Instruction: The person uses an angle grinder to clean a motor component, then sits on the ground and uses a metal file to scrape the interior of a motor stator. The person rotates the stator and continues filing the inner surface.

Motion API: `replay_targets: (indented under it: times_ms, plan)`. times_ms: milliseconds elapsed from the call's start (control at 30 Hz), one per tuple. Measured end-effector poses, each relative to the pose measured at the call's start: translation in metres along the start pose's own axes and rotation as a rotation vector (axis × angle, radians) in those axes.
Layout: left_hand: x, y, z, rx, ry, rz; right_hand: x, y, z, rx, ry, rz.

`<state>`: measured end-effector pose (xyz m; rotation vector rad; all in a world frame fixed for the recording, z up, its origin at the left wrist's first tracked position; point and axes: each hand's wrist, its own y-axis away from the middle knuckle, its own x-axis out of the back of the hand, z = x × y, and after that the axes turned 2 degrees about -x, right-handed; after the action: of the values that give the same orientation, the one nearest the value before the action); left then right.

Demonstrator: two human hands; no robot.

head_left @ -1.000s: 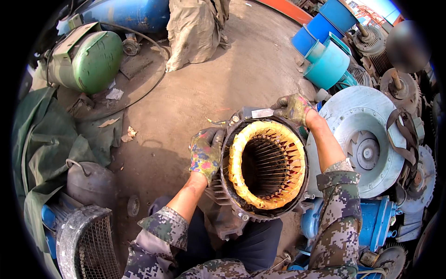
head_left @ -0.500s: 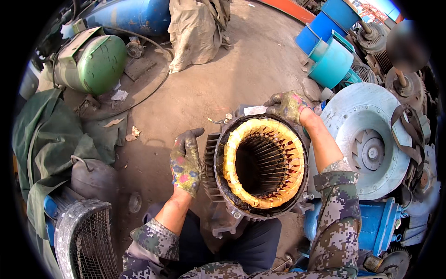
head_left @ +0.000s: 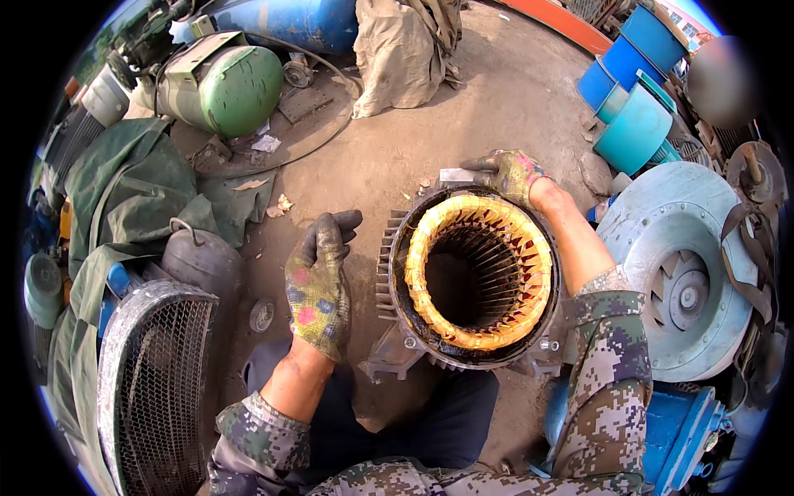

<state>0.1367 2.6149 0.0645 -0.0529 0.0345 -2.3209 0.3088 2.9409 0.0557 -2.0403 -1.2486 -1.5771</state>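
Head: R hand (head_left: 511, 174) @ pale plate (head_left: 455, 175)

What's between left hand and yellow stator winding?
Head view: from left hand to yellow stator winding, a strip of brown ground, the cooling fins, then the blackened housing rim.

No text, brand, number or sign can be read. On the pale plate (head_left: 456, 175) at the far edge of the motor stator (head_left: 506, 269), beside the gloved right hand (head_left: 514, 175), any marking is too small to make out; likewise on the green tank (head_left: 240, 93), far left.
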Motion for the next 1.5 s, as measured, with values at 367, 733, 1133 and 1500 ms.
replay_targets:
  times_ms: [367,733,1133,1500]
  plan:
    - [0.011,0.014,-0.005,0.202,0.188,-0.055,0.003,-0.002,0.018,-0.067,0.085,-0.013]
    - [-0.001,0.009,0.014,0.252,0.256,-0.068,-0.006,-0.021,-0.008,0.088,0.237,-0.015]
    - [0.0,0.004,0.009,0.336,0.399,-0.092,0.003,-0.015,-0.007,0.068,0.224,-0.028]
    - [0.001,-0.01,0.007,0.405,0.482,-0.091,-0.003,-0.025,-0.014,0.063,0.294,-0.058]
